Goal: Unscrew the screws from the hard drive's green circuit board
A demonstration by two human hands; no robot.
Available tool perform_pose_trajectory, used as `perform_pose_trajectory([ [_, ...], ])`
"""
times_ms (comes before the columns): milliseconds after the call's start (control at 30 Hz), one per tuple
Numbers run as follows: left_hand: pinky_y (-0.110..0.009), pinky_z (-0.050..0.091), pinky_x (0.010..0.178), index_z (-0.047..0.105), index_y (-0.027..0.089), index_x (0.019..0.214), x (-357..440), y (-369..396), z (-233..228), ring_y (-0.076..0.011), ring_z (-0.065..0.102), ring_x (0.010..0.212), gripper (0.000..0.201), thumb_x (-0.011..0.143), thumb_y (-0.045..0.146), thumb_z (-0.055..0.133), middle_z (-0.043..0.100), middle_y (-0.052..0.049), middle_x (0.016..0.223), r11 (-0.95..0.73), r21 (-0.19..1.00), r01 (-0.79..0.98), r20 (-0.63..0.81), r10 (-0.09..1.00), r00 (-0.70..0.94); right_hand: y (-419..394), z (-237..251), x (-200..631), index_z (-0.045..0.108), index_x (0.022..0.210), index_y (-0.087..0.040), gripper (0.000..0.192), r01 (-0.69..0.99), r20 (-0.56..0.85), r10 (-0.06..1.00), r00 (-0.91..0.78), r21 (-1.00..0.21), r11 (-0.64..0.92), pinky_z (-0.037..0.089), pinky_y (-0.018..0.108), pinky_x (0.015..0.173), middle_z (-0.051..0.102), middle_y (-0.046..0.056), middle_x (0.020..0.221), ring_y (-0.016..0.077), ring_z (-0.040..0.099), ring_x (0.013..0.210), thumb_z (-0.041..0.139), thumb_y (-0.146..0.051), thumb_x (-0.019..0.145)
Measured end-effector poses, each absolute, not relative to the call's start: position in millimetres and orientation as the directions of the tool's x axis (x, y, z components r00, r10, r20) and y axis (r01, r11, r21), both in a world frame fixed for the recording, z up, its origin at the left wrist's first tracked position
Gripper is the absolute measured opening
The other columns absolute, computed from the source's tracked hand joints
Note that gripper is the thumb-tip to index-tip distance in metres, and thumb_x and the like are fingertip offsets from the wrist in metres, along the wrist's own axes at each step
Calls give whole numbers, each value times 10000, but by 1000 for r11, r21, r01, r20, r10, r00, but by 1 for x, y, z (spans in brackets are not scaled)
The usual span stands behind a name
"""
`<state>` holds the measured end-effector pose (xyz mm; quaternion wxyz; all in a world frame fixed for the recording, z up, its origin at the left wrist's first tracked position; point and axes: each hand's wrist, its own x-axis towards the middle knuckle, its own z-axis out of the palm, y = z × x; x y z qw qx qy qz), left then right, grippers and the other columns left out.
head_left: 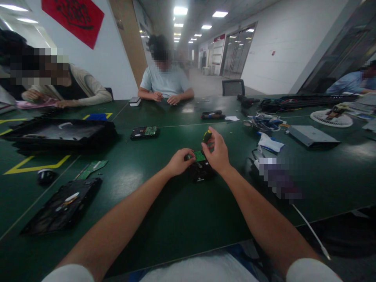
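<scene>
Nearest the camera, your two bare forearms rise from the bottom edge of the frame and meet at the centre over the dark green table (182, 219). Your left hand (179, 161) is curled with its fingertips pressed on the left edge of a small black hard drive (201, 171) that lies flat on the table just below centre, a green circuit board (199, 156) showing on its top. Your right hand (216, 152) is loosely closed, thumb and fingers pinched around a screwdriver with a yellow-and-black handle (207, 135) that stands nearly upright above the drive; its tip is hidden behind your fingers. At lower left a black opened casing (63, 205) lies flat, with a computer mouse (45, 175) and a loose green board (91, 168) just beyond it. Farther back, left of centre, a second hard drive (144, 132) sits well apart from yours, beside a large black tray (60, 133) at the left. Across the table, at upper centre, a person in a light shirt (165, 80) rests both hands on the tabletop.
</scene>
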<state>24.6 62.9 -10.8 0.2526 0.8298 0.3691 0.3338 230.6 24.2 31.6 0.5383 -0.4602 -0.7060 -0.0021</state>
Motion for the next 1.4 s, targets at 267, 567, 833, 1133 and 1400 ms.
perform_pose_trajectory([
  [267, -434, 504, 986, 674, 239, 1081, 24, 63, -11, -243, 633, 1062, 213, 882, 313, 688, 702, -51, 1158, -563, 673, 480, 335, 810, 480, 23, 32, 230, 310, 1562, -312, 662, 656, 746, 666, 16, -510, 556, 654, 416, 793, 582, 119, 1349, 226, 690, 938, 569, -273, 954],
  [567, -437, 517, 997, 566, 222, 1314, 24, 62, -9, -255, 633, 1149, 464, 877, 298, 702, 665, -97, 1264, -523, 720, 456, 306, 829, 469, 22, 32, 228, 320, 1558, -287, 642, 667, 772, 636, 5, -476, 573, 646, 429, 863, 575, 129, 1366, 232, 688, 1011, 560, -258, 962],
  [833, -457, 513, 1022, 572, 221, 1312, 24, 63, -12, -259, 626, 1182, 446, 890, 293, 698, 658, -102, 1293, -513, 721, 467, 296, 836, 461, 23, 32, 230, 326, 1549, -299, 645, 671, 764, 646, 2, -480, 565, 651, 461, 816, 588, 127, 1315, 256, 667, 1011, 581, -302, 956],
  [1133, -451, 506, 1032, 568, 213, 1317, 24, 61, -10, -260, 629, 1181, 473, 875, 300, 714, 662, -109, 1284, -515, 722, 461, 302, 835, 461, 24, 32, 229, 321, 1549, -274, 641, 673, 769, 640, 6, -476, 566, 628, 462, 875, 574, 133, 1368, 250, 662, 1026, 552, -244, 951],
  [1400, -430, 521, 997, 577, 221, 1314, 23, 64, -11, -256, 631, 1158, 475, 875, 332, 720, 659, -95, 1289, -496, 732, 468, 276, 843, 461, 21, 35, 230, 340, 1542, -288, 650, 698, 769, 639, -7, -453, 554, 635, 462, 812, 570, 131, 1328, 252, 653, 956, 589, -301, 942],
])
